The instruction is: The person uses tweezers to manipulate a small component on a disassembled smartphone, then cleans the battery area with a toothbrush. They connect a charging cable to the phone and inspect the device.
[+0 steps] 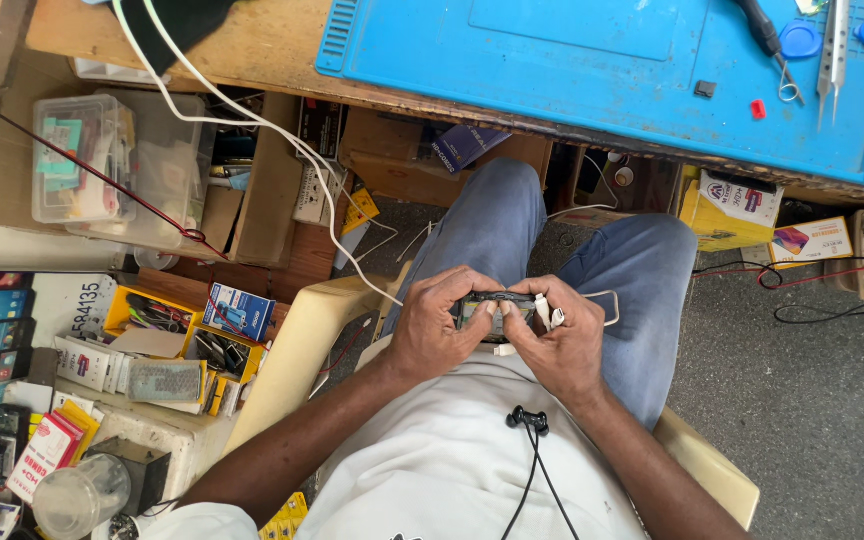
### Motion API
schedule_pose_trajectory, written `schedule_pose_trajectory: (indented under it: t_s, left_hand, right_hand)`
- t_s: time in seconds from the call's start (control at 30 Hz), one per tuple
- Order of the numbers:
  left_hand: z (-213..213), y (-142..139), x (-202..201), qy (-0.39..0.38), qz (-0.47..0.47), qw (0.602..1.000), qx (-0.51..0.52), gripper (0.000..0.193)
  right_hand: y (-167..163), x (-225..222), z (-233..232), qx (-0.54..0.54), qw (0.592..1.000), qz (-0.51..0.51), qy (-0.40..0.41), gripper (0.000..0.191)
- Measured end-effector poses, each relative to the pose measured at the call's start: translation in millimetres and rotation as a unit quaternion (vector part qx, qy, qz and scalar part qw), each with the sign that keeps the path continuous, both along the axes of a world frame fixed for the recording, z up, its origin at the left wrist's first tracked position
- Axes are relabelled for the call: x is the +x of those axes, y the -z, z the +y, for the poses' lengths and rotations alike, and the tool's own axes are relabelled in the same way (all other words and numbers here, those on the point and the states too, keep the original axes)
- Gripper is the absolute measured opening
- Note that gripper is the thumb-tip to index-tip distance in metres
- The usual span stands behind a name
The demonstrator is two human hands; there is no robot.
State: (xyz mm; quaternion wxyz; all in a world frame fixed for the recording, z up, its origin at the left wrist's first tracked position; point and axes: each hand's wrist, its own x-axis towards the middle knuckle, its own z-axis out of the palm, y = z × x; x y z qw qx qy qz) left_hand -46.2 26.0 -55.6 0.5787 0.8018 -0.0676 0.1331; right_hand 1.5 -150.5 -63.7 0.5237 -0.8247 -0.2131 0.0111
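- Hands low over my lap, both wrapped round one small dark device, just above my white shirt.
- My left hand gripped the device's left end, fingers curled over its top edge, thumb pressed on its face.
- My right hand clasped the right end; a white plug and white cable sat between its fingers, touching the device.
- Cable ran up and left from my hands, over the wooden desk edge.
- Blue work mat lay on the desk, well apart from my hands; tweezers and a black-handled tool rested on its right part.
- Clear plastic box of small parts stood at far left, under the desk.
- Coloured cartons piled at lower left beside my cream chair.
- Black earphone cord hung down my shirt front.
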Motion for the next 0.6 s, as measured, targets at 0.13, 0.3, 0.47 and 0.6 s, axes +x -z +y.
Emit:
schedule_pose_trajectory:
  t_s: [0.13, 0.3, 0.47, 0.6]
  left_hand:
    - [3, 3, -1, 0.018, 0.006, 1.000, -0.012, 0.009]
    - [-1, 8, -3, 0.016, 0.022, 0.999, -0.021, 0.008]
    - [3, 3, 0, 0.034, 0.015, 0.999, -0.018, 0.013]
    - [13, -6, 6, 0.061, 0.021, 0.998, -0.023, 0.016]
  right_hand:
    - [0, -2, -1, 0.004, 1.000, 0.015, 0.000, 0.013]
    - [-1, -6, -4, 0.012, 1.000, 0.004, -0.002, 0.012]
    - [0, -4, -5, 0.018, 1.000, 0.013, -0.005, 0.011]
    - [0, 2, -2, 0.025, 0.998, 0.052, 0.007, 0.011]
